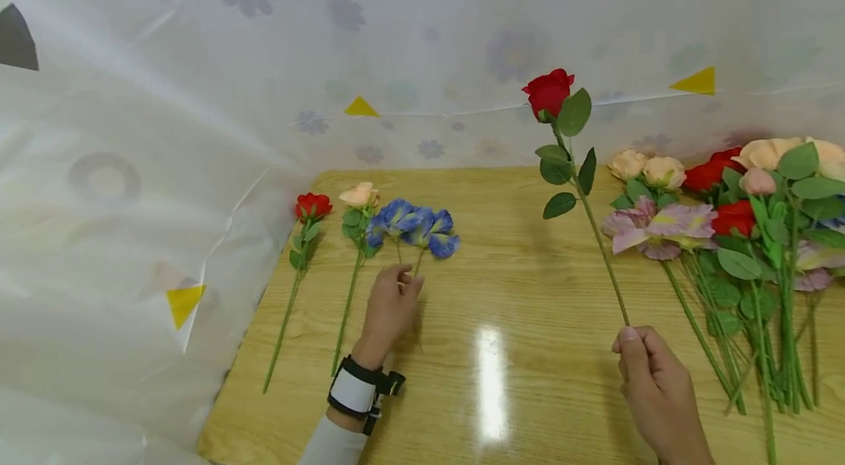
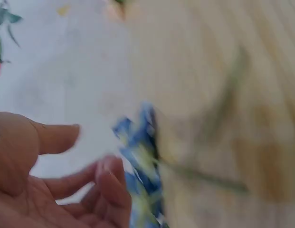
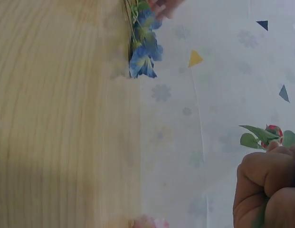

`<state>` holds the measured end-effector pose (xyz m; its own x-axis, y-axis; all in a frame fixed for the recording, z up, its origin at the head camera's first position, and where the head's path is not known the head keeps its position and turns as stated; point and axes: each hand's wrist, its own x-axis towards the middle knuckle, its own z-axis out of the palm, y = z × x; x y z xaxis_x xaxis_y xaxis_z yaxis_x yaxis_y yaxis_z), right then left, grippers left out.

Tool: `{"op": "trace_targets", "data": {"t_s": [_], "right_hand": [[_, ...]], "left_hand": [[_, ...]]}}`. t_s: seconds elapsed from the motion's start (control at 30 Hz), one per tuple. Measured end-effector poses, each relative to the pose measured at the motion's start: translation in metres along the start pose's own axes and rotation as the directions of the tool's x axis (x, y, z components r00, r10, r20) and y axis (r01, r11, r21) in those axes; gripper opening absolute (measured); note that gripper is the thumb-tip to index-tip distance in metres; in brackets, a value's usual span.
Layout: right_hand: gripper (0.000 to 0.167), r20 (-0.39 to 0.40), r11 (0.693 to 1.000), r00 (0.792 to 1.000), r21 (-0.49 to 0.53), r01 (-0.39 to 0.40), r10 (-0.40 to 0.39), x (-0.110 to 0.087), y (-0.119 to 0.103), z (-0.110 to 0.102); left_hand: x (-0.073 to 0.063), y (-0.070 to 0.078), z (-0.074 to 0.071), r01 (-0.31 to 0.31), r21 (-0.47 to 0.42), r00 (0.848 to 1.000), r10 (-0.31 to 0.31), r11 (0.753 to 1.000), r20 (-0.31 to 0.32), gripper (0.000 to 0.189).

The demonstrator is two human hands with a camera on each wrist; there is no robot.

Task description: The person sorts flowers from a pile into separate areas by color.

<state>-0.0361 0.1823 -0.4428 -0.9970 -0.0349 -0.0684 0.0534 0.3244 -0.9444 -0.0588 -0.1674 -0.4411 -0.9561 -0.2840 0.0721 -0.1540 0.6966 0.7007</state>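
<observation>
My right hand [image 1: 660, 392] grips the lower stem of a red rose [image 1: 549, 94], which leans up to the left with its bloom raised over the table's back edge. In the right wrist view, curled fingers [image 3: 266, 175] wrap the stem, and green leaves show beyond them. My left hand [image 1: 389, 307] hovers by the stems of the blue flowers [image 1: 412, 224], thumb and fingers apart with nothing between them. The left wrist view shows the same blue blooms [image 2: 142, 161] just past the fingertips, blurred.
Left of the blue flowers lie a peach rose [image 1: 359, 195] and another red rose [image 1: 313, 206], stems toward me. At the right is a pile of pink flowers [image 1: 660, 226], peach roses [image 1: 663, 173] and red roses. A patterned white sheet [image 1: 436, 47] rises behind the wooden table [image 1: 528, 348].
</observation>
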Motion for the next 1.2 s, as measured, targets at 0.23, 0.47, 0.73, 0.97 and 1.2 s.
{"op": "trace_targets", "data": {"t_s": [0.23, 0.47, 0.73, 0.97, 1.2], "right_hand": [[0.032, 0.06, 0.984, 0.99, 0.139, 0.115, -0.124, -0.012, -0.012, 0.032], [0.025, 0.141, 0.957, 0.955, 0.167, 0.236, -0.26, -0.02, -0.026, 0.057], [0.015, 0.182, 0.898, 0.882, 0.018, 0.44, -0.435, -0.022, -0.028, 0.072], [0.027, 0.18, 0.928, 0.933, -0.155, 0.339, -0.311, -0.013, -0.016, 0.052], [0.046, 0.096, 0.96, 0.99, -0.254, 0.121, -0.1, 0.015, 0.006, -0.002]], "left_hand": [[-0.026, 0.063, 0.008, -0.316, -0.126, 0.936, 0.331, 0.94, 0.121, 0.038], [-0.045, 0.103, 0.018, -0.264, -0.447, 0.829, 0.438, 0.854, 0.347, 0.036], [-0.049, 0.109, 0.019, -0.207, -0.593, 0.83, 0.461, 0.778, 0.315, 0.027], [-0.043, 0.098, 0.001, -0.169, -0.654, 0.898, 0.389, 0.737, 0.207, 0.03], [-0.037, 0.082, -0.018, -0.246, -0.564, 0.947, 0.319, 0.788, 0.032, 0.029]]}}
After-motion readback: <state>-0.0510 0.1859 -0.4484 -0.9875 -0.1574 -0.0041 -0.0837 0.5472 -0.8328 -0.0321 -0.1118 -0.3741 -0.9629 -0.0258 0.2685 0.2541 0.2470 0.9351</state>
